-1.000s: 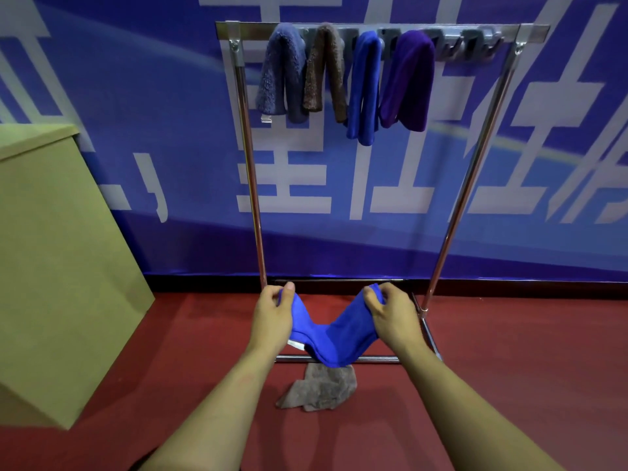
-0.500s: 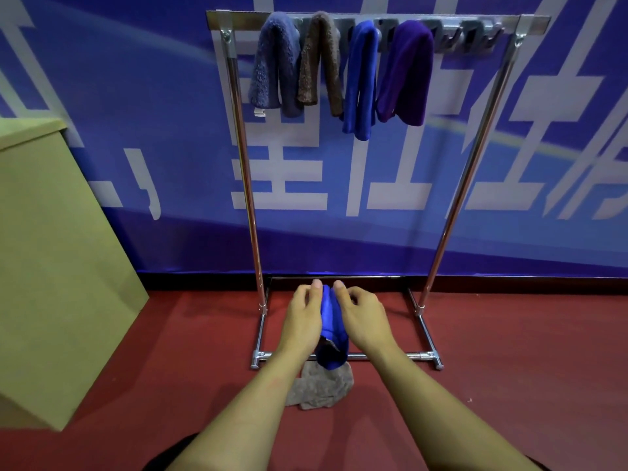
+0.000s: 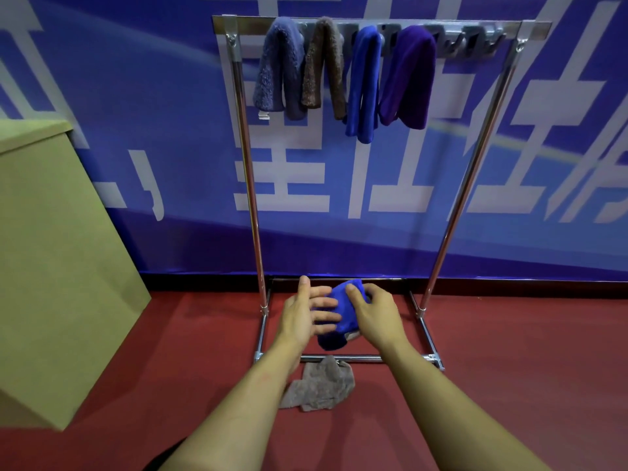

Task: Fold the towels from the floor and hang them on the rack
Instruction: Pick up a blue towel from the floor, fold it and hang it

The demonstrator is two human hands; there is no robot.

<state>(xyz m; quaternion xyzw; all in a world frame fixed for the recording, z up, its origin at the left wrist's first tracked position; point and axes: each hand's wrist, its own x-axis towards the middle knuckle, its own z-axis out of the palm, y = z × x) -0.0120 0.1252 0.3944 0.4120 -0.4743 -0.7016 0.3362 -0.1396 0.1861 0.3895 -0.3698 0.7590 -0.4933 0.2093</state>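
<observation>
Left hand [image 3: 299, 317] now flat on blue towel [image 3: 339, 307].

Both forearms are bare from the bottom edge of the view up to the wrists; no sleeve, cuff, watch, bracelet or ring shows on either. The left hand [image 3: 302, 317] is ungloved, its fingers blurred, the thumb tip and nail visible at the top. The right hand [image 3: 375, 312] is ungloved too, with a short, plain thumbnail. A faint reddish mark sits on the left forearm.
</observation>
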